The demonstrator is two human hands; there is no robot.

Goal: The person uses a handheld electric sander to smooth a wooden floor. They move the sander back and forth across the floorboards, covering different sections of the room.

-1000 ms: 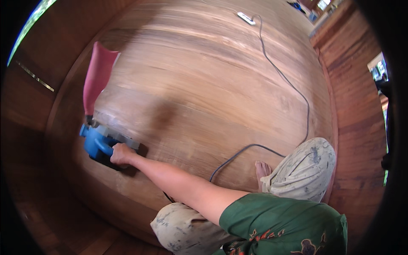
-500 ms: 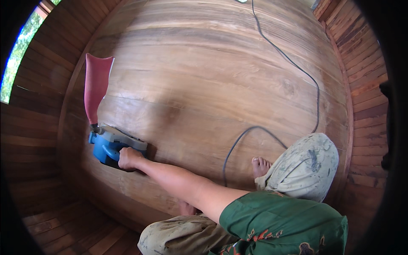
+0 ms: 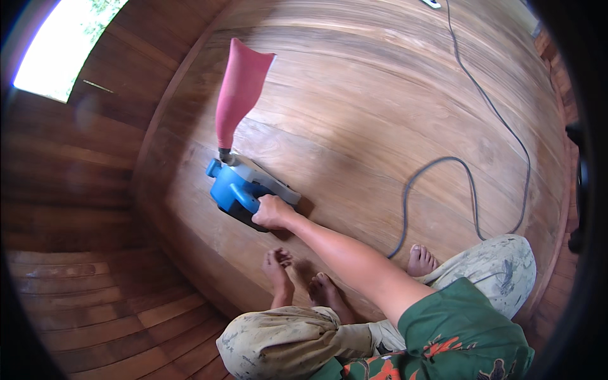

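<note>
Blue sander (image 3: 229,186): we saw it on the wooden floor (image 3: 354,145), its pink dust bag (image 3: 242,88) sticking out beyond
Right hand (image 3: 273,213): we had its fingers clamped on the sander's handle (image 3: 244,197)
Left hand (image 3: 276,261): we held it low, fingers loosely bent, slightly apart
Cord (image 3: 451,158): looped to our right

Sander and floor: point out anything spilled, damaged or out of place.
Nothing looks spilled or damaged around the sander or on the visible floor. Only the cord seems a little untidy: it lies in a slack loop close to the right foot, where it might snag.
</note>
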